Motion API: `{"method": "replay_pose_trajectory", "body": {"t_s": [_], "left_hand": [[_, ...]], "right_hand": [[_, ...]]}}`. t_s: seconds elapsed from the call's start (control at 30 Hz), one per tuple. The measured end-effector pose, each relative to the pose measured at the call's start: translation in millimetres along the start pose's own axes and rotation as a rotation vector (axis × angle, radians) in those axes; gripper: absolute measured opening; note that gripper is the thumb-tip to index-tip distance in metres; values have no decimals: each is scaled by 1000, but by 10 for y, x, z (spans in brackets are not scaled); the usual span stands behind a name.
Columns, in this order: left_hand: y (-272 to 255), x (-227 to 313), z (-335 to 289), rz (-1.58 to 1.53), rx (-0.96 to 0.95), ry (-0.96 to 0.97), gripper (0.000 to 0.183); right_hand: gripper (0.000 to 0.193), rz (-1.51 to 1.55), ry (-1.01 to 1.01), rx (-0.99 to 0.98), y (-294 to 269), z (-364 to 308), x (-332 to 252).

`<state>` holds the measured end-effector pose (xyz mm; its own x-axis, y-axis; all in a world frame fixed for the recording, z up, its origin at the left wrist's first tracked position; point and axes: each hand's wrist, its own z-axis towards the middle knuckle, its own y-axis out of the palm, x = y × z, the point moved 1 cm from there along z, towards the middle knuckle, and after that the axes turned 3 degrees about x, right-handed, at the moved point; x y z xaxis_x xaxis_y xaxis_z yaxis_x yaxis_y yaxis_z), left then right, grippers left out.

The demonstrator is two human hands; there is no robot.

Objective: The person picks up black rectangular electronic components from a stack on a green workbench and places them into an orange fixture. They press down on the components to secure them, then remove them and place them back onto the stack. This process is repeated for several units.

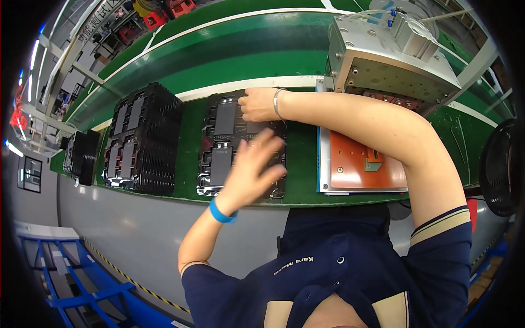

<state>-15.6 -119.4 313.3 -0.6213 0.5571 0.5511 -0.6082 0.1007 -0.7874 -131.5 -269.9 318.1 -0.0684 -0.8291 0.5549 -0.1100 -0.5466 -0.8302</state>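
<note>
A black plastic tray (203,170) with moulded compartments lies on the green bench in front of me. Dark flat rectangular parts (224,118) sit in its left compartments. My right hand (258,104), a metal bracelet at its wrist, reaches across to the tray's far right compartment. Its fingers are bent down onto a dark part there, and the fingertips' hold is hidden. Over the tray's near right side is my left hand (254,169), with a blue wristband. Slightly blurred, it has its fingers spread and nothing visible in them.
Left of the tray stands a tall stack of similar black trays (156,136), with a smaller dark stack (82,156) beyond. On the right is a metal press-like fixture (394,60) above an orange plate (355,169). A black round-rimmed object (497,167) stands at the far right.
</note>
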Motion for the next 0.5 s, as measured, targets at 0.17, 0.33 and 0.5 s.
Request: {"method": "replay_pose_trajectory", "body": {"t_s": [0.17,0.33,0.5], "left_hand": [[-386,-786,294,395,435,-436,33],[-312,-1036,521,630,263,-654,64],[-411,-1114,700,547,64,-795,68]], "right_hand": [[13,-34,-74,-10,44,85,17],[16,-44,-117,-4,100,165,22],[21,-70,-123,16,156,118,26]]}}
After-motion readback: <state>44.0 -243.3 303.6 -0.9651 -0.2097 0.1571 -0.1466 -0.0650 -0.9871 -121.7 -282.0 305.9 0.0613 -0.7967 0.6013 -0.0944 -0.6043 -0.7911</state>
